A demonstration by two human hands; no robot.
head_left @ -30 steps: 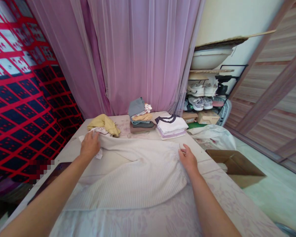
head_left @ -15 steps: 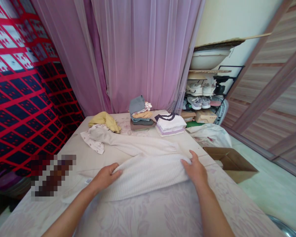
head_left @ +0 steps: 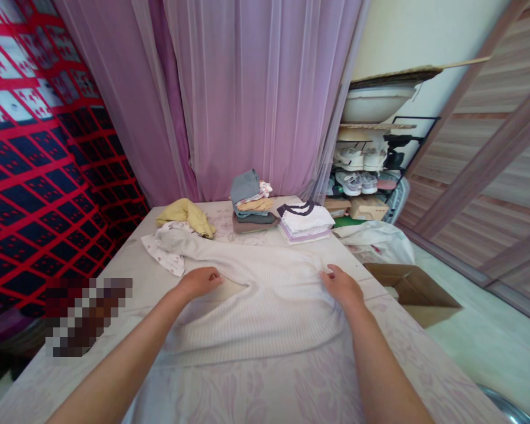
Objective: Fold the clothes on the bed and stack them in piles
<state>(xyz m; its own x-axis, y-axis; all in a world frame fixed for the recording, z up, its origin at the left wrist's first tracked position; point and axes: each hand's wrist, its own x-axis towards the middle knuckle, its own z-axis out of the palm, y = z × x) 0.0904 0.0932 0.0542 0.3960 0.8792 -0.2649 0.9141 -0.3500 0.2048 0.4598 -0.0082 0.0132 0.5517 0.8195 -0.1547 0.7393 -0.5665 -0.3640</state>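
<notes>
White ribbed trousers lie spread on the bed, legs toward the left and the waist end at the right. My right hand pinches the waist edge between thumb and fingers. Over the gap between the two trouser legs is my left hand, its fingers loosely bent and apart, with no cloth visible between them. Its fingertips are near the inner edge of the far leg. A white patterned garment and a yellow garment lie crumpled past the far leg's end.
At the bed's far edge stand a stack of dark folded clothes and a stack of white and lilac ones. An open cardboard box and a shoe rack are off to the right. A blurred-out patch covers something at left.
My left hand has let go of the near leg and moved up and slightly left. The near leg has shifted toward me, and the trousers lie wider. My right hand has risen slightly.
</notes>
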